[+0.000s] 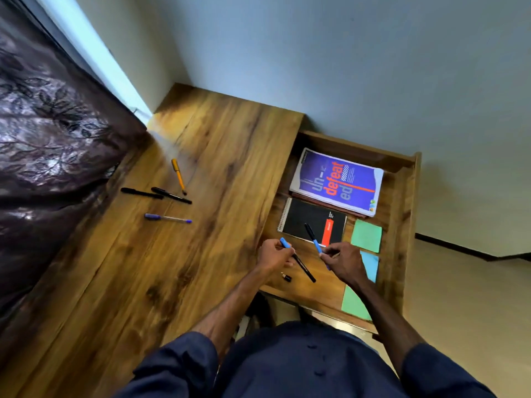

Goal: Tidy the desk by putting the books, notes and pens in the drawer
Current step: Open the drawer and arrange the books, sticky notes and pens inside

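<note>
Holding purple-covered book [336, 182], black spiral notebook [311, 221] and green sticky pad [366, 235], open wooden drawer [400, 225] is seen; blue-capped black pen [300, 261] is pinched by left hand [271, 257], blue-barrelled pen [313, 238] by right hand [343, 261], both diagonal.

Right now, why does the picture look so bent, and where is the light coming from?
Head view: a wide-angle lens tilts and bows the wooden desk; daylight from the upper left puts glare on its far corner and sheen on the dark patterned curtain; both hands are slightly blurred.
</note>
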The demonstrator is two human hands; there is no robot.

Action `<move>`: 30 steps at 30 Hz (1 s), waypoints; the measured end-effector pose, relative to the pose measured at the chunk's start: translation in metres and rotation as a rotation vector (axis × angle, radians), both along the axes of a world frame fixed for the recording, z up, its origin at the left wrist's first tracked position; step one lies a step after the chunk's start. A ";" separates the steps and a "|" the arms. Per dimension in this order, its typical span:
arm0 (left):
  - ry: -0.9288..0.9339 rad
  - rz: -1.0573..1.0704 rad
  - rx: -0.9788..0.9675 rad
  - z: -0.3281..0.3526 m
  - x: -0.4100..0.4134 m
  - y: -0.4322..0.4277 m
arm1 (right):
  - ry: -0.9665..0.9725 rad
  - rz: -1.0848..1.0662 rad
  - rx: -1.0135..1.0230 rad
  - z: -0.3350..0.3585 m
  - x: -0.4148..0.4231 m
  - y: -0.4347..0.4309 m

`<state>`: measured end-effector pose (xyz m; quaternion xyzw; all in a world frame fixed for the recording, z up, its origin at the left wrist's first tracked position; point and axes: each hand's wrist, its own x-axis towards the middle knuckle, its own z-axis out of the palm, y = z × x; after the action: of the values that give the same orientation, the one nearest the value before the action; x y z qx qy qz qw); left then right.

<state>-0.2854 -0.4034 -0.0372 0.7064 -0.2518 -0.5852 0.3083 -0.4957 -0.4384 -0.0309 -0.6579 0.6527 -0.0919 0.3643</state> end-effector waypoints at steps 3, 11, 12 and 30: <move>0.044 0.071 0.092 -0.007 -0.018 -0.007 | -0.006 0.013 0.042 -0.006 -0.010 -0.005; 0.049 0.115 0.169 -0.028 -0.036 -0.015 | -0.001 0.056 0.138 -0.016 -0.022 -0.001; 0.044 0.107 0.167 -0.030 -0.037 -0.015 | -0.001 0.056 0.153 -0.018 -0.024 -0.001; -0.535 -0.441 0.169 -0.055 -0.022 -0.012 | 0.081 0.097 0.255 -0.033 -0.041 0.009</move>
<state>-0.3074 -0.4150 -0.0919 0.7863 -0.4209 -0.4507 0.0384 -0.5364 -0.4297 -0.0639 -0.6403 0.6407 0.0361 0.4221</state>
